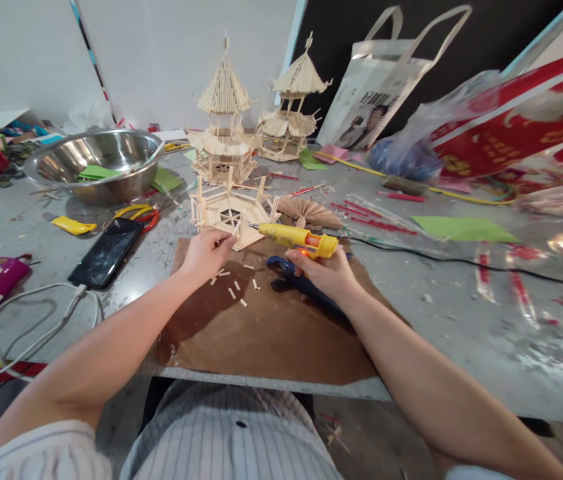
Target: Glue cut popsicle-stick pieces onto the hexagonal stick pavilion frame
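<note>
- Our left hand's fingers were curled together at the near edge of the hexagonal stick base, touching it. We could not tell whether they pinched a piece between them.
- Our right hand's fingers were clenched around the yellow glue gun. It lay nearly level, with its nozzle pointing left at the near edge of the stick base, just beside our left fingertips. A small orange light glowed on its underside.
- The stick base stood on the bench at the far edge of a brown paper sheet, with a low railing of sticks around its rim.
- Short cut stick pieces lay scattered on the brown paper sheet, just below our left hand.
- A blue-handled tool lay on the paper under our right hand, partly hidden by it.
- A black cord ran from the right hand across the bench to the right.
- Behind the base stood two finished stick pagodas, side by side, and a fan of sticks lay just right of the base.
- To the left lay a dark phone with a white cable plugged in, and beyond it a steel bowl holding green paper.
</note>
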`<state>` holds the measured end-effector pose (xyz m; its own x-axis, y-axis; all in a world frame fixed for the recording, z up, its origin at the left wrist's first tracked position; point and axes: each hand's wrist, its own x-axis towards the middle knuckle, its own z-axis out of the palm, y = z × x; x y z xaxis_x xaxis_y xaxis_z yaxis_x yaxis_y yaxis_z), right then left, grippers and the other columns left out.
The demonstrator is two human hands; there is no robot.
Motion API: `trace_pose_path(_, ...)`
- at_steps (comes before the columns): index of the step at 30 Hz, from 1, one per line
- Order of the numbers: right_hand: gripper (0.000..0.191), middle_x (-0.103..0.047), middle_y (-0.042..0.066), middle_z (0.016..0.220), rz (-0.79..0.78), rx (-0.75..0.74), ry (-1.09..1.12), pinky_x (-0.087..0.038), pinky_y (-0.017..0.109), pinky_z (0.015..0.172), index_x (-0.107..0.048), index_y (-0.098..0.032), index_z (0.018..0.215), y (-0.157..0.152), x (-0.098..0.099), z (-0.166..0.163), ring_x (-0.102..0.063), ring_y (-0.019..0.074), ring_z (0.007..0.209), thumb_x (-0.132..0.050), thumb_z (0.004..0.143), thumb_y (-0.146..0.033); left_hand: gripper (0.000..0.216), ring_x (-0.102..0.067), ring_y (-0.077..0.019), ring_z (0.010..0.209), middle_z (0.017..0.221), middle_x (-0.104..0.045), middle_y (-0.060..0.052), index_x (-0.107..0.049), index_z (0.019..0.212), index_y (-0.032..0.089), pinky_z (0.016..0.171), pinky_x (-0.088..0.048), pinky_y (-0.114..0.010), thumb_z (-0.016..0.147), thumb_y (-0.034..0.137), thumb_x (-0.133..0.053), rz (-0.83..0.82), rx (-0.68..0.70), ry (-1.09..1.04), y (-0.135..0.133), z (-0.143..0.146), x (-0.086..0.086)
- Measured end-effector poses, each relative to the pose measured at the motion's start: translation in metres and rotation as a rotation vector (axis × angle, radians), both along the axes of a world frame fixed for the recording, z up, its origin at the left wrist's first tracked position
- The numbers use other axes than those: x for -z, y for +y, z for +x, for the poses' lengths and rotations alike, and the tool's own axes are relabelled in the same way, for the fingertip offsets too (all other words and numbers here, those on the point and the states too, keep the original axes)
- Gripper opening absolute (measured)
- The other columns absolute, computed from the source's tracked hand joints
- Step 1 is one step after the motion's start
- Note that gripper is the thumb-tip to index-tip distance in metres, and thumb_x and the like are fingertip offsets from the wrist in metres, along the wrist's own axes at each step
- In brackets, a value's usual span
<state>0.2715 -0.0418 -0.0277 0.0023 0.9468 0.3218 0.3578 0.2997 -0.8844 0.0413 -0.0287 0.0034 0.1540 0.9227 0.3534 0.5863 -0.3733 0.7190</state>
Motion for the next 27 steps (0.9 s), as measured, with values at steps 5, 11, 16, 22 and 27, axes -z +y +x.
trace_pose_path(5, 0.038, -0.058, 0.001, 0.058, -0.090, -0.128, 0.078, -0.044, 0.025, 0.043, -0.061, -0.017, 0.069, -0.007, -0.012, -0.009, -0.049, 0.0105, 0.045, -0.069, 0.059, -0.053, 0.015, -0.037, -0.0061, 0.033, 0.037, -0.041, 0.008, -0.057, 0.071, 0.016, 0.037, -0.028, -0.018, 0.075, 0.030, -0.057, -0.290, -0.043, -0.507, 0.005, 0.001, -0.002)
trace_pose_path(11, 0.042, -0.043, -0.005, 0.042, -0.179, -0.251, 0.074, -0.030, 0.020, 0.034, -0.057, -0.017, 0.065, -0.012, -0.018, -0.014, -0.036, 0.0059, 0.036, -0.068, 0.057, -0.056, 0.013, -0.037, -0.0024, 0.033, 0.049, -0.046, 0.008, -0.051, 0.068, 0.015, 0.034, -0.027, -0.017, 0.069, 0.020, -0.062, -0.339, -0.110, -0.794, 0.011, 0.000, -0.006)
trace_pose_path(16, 0.040, -0.042, -0.005, 0.044, -0.156, -0.279, 0.084, -0.035, 0.021, 0.037, -0.054, -0.017, 0.063, -0.015, -0.019, -0.019, -0.040, 0.0073, 0.040, -0.069, 0.056, -0.054, 0.012, -0.038, -0.0012, 0.033, 0.053, -0.048, 0.008, -0.051, 0.069, 0.014, 0.034, -0.026, -0.017, 0.070, 0.020, -0.062, -0.342, -0.102, -0.799, 0.011, 0.000, -0.006)
trace_pose_path(22, 0.039, -0.043, -0.004, 0.044, -0.149, -0.254, 0.066, -0.040, 0.022, 0.041, -0.051, -0.018, 0.056, -0.015, -0.021, -0.020, -0.046, 0.0097, 0.045, -0.070, 0.055, -0.052, 0.011, -0.037, -0.0008, 0.032, 0.054, -0.050, 0.007, -0.051, 0.067, 0.015, 0.034, -0.027, -0.017, 0.073, 0.020, -0.059, -0.330, -0.097, -0.788, 0.011, 0.000, -0.007)
trace_pose_path(27, 0.039, -0.043, -0.003, 0.044, -0.146, -0.261, 0.052, -0.041, 0.023, 0.043, -0.050, -0.019, 0.054, -0.016, -0.023, -0.021, -0.046, 0.0101, 0.046, -0.071, 0.055, -0.051, 0.012, -0.037, -0.0005, 0.033, 0.054, -0.049, 0.008, -0.051, 0.067, 0.015, 0.034, -0.027, -0.017, 0.073, 0.021, -0.060, -0.332, -0.108, -0.778, 0.011, 0.001, -0.008)
